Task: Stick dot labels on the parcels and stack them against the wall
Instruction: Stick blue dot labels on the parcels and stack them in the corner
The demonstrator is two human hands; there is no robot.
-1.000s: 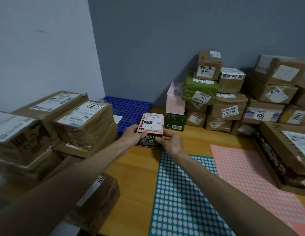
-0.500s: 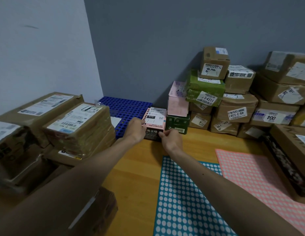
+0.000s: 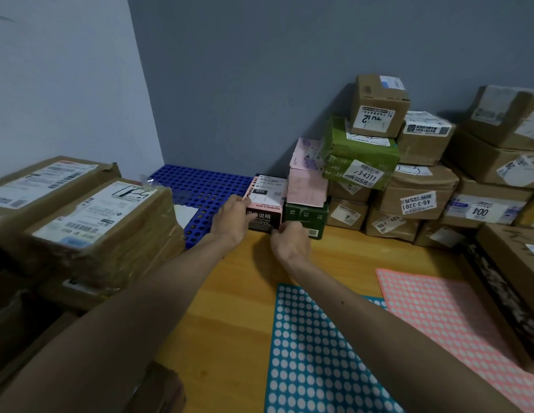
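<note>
A small pink and black parcel with a white shipping label sits on the edge of the blue perforated mat, next to a dark green box. My left hand grips its left side. My right hand pinches its lower right corner. A pile of parcels stands against the grey wall to the right. Nearer me lie a blue dot label sheet and a pink dot label sheet on the wooden table.
Large taped brown parcels are piled at my left. More brown boxes line the right edge. A pink box rests on the green one. Bare wooden table shows between my arms.
Both hands have carried the pink and black parcel away from me and set it down beside the green box at the wall. The view has shifted forward with them.
</note>
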